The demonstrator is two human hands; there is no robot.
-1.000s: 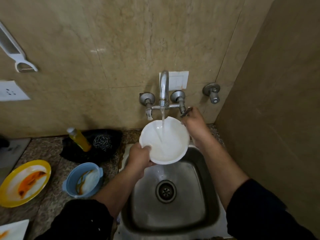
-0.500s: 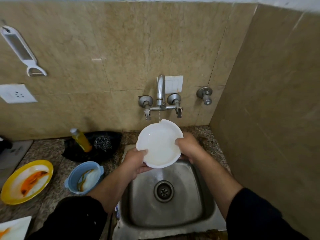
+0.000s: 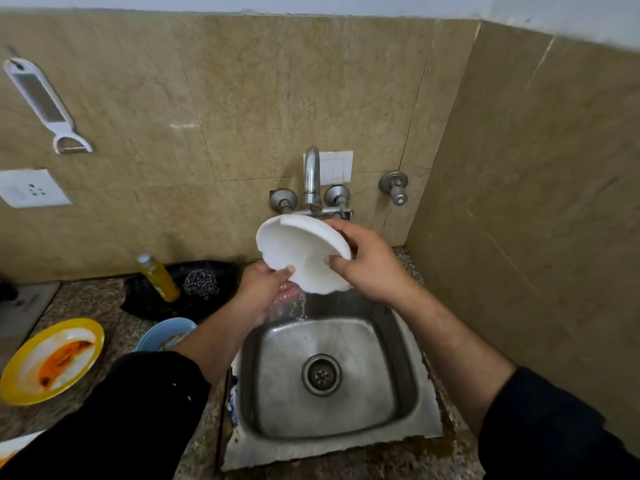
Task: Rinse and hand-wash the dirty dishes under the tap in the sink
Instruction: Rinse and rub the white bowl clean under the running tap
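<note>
As water (image 3: 300, 306) spills, we hold one white bowl (image 3: 294, 251), tilted.
Left hand (image 3: 261, 292) pinches its rim; right hand (image 3: 372, 268) grips opposite.

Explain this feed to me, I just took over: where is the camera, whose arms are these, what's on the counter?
No machine here: these are a person's two bare hands, filmed by one wide camera worn on the head, looking down. The left hand and the right hand each have a grip on a round white bowl, tilted so water spills into the square steel sink. On the speckled stone counter are a yellow plate smeared orange, a light blue bowl, a yellow bottle and a steel wool scrubber.
</note>
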